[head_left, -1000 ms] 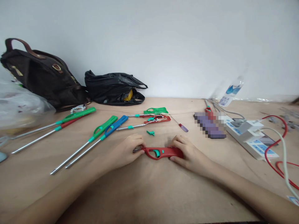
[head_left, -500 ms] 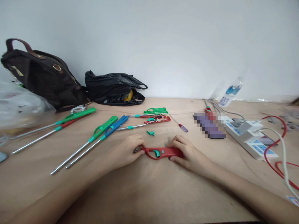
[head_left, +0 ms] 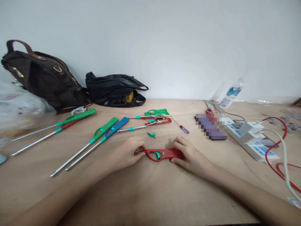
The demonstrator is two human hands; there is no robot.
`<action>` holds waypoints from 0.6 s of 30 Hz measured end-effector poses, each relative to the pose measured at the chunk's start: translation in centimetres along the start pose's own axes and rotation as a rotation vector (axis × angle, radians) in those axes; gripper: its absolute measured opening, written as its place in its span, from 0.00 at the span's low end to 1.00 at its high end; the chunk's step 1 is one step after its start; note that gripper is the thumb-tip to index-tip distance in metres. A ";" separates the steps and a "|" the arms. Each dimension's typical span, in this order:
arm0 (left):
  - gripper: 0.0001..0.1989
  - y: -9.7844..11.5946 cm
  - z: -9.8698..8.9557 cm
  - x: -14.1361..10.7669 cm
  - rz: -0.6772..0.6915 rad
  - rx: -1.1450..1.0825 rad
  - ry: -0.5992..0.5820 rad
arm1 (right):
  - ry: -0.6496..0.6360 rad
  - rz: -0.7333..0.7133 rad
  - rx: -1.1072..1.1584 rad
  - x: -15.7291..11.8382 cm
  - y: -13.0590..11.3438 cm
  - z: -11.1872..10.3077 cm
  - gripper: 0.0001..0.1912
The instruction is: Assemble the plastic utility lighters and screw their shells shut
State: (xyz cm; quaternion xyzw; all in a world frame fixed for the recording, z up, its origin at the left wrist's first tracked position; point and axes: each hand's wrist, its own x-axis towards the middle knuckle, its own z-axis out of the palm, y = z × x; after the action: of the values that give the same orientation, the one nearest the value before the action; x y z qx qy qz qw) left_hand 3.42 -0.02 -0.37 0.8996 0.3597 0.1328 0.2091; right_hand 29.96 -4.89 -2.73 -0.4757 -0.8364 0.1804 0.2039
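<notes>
- Head view: clamped with left hand fingers on the nose of the red lighter, with right hand fingers around its rear.
- Located mid-tabletop, well in from its near edge.
- Bordered beyond by green piece; well apart from power strip.

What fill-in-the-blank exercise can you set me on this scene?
1. The held lighter, between the left grip and right grip, has a ____ handle.
2. The parallel lighter beside the blue lighter has a ____ handle.
3. The black plastic bag appears to the ____ of the brown-handled bag.
Missing words: red; green; right.
</notes>
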 end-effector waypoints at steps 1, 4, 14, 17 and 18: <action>0.06 0.0 0.0 0.0 -0.002 -0.001 -0.001 | 0.000 0.003 -0.001 0.0 0.0 0.0 0.10; 0.05 -0.2 0.1 0.0 -0.016 0.009 -0.003 | -0.001 0.010 0.001 0.0 0.0 -0.1 0.10; 0.06 -0.7 0.4 0.1 -0.004 0.000 -0.004 | 0.012 0.006 0.017 0.0 -0.1 -0.1 0.08; 0.06 -0.7 0.3 0.1 -0.020 0.007 -0.019 | 0.020 0.005 0.014 0.0 -0.1 -0.1 0.07; 0.06 -0.6 0.3 0.2 -0.021 0.010 -0.025 | 0.025 0.003 0.012 0.0 -0.1 0.0 0.08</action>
State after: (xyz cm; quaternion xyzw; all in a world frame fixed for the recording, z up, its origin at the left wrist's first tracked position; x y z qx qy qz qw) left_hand 3.26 0.43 -0.88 0.8984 0.3673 0.1174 0.2104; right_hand 29.93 -4.89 -2.67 -0.4780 -0.8320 0.1797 0.2167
